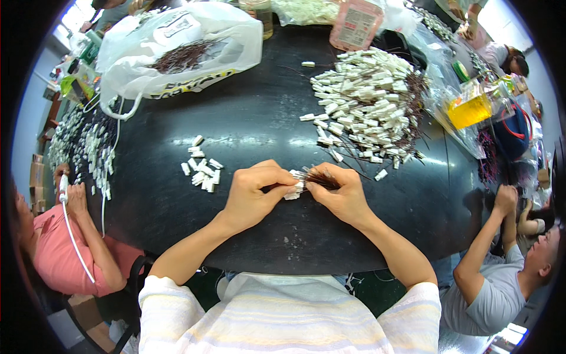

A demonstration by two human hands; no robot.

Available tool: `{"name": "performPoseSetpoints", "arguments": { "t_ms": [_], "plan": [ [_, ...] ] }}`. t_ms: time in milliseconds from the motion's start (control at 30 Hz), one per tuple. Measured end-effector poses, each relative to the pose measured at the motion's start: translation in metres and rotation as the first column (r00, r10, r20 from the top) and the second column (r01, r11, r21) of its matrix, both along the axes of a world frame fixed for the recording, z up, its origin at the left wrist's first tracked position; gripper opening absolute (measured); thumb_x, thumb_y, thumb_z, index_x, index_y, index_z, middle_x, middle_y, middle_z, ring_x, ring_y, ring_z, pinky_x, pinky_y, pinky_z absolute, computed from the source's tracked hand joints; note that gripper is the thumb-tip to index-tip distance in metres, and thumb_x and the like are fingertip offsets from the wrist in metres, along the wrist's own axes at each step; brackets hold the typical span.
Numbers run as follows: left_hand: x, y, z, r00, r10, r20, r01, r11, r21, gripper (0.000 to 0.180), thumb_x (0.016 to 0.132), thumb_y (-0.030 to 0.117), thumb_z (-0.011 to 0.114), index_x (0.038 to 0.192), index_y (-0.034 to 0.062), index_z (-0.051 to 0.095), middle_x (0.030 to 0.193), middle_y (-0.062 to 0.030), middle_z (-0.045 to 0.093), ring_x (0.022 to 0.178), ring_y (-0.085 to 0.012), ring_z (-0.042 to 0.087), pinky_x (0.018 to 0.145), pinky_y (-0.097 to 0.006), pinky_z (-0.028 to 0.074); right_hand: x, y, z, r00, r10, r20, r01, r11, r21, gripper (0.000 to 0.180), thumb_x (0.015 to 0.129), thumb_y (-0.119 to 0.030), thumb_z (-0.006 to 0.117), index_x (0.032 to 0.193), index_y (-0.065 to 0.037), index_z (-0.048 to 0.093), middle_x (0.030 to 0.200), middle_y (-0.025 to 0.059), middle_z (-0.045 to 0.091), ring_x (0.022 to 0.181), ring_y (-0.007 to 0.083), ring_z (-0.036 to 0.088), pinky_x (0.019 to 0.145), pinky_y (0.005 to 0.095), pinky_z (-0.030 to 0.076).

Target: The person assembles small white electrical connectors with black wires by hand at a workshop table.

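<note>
In front of me, at the middle of the black table (247,248), my two hands nearly meet. My right hand (345,193) is closed around a bunch of thin dark brown wires (321,179), their ends pointing toward my left hand. My left hand (254,192) pinches at a small white connector housing by the wire ends, its exact grip partly hidden by the fingers. A few white connectors (292,193) show just under the fingertips. To the left lies a small loose group of white connectors (203,170).
A large heap of white connectors with brown wires (365,97) lies beyond my right hand. At the far left sits a plastic bag (239,41) holding more wires. A pink-liquid container (355,25) stands at the back. People work at left (76,253) and right (489,295).
</note>
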State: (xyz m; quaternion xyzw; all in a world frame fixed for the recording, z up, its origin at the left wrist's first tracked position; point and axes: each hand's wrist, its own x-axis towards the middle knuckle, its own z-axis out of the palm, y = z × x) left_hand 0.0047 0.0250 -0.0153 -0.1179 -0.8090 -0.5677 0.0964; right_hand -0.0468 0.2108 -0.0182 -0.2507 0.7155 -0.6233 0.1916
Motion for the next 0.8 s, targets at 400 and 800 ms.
{"name": "performPoseSetpoints", "arguments": {
  "t_ms": [400, 800],
  "plan": [
    [-0.015, -0.106, 0.01, 0.852, 0.446, -0.273, -0.458, 0.386, -0.801, 0.019, 0.069, 0.0, 0.064, 0.088, -0.0003, 0.061, 0.093, -0.0119, 0.06, 0.081, -0.0266, 0.055, 0.074, -0.036, 0.043, -0.001, 0.003, -0.003, 0.993, -0.076, 0.085, 0.079, 0.996, -0.032, 0.004, 0.081, -0.003, 0.055, 0.084, 0.0, 0.053, 0.061, 0.0009, 0.054, 0.053, 0.0033, 0.046, 0.048, 0.0184, 0.034],
    [-0.006, -0.017, 0.018, 0.95, 0.019, 0.312, -0.021, 1.0, 0.004, 0.014, 0.07, -0.003, 0.067, 0.082, 0.0, 0.059, 0.08, -0.0028, 0.058, 0.071, -0.0065, 0.053, 0.062, -0.021, 0.042, 0.0, 0.0, -0.002, 0.979, -0.081, 0.188, 0.099, 0.991, -0.09, 0.006, 0.08, -0.003, 0.058, 0.082, 0.0, 0.053, 0.064, 0.0009, 0.055, 0.056, 0.0041, 0.049, 0.05, 0.0188, 0.039]
  ]
}}
